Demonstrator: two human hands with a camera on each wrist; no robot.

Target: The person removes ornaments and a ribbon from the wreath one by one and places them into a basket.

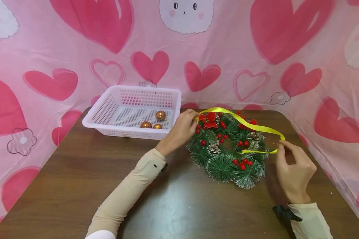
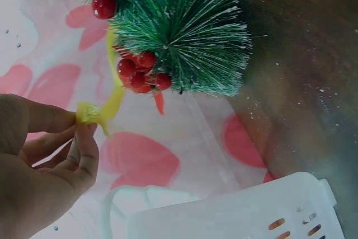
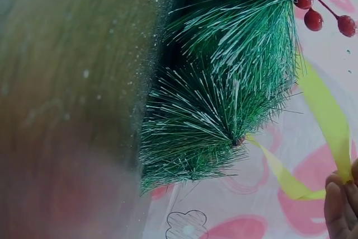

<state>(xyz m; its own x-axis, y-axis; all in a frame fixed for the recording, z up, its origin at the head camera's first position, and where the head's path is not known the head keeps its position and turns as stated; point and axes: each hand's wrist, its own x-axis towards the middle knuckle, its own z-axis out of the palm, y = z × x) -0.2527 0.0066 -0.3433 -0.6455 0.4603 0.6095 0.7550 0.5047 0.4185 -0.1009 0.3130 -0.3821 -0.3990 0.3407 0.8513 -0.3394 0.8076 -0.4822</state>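
A yellow ribbon [image 1: 242,121] arches over a green Christmas wreath [image 1: 224,167] on the table. The wreath carries red berries, pine cones and red poinsettia flowers. At the wreath's upper left, my left hand [image 1: 182,127] pinches one part of the ribbon between thumb and fingertips; the left wrist view shows this yellow fold [image 2: 88,113] up close. To the wreath's right, my right hand [image 1: 296,169] pinches the ribbon too, and from there a stretch of it runs back toward the wreath's middle. In the right wrist view the right fingers [image 3: 338,205] sit at the frame's edge, on the ribbon.
A white plastic basket [image 1: 128,132] stands at the back left, beside my left hand, with three shiny copper-gold balls [image 1: 160,115] inside. The brown wooden table [image 1: 179,205] meets a pink heart-print cloth [image 1: 227,43] at its far edge.
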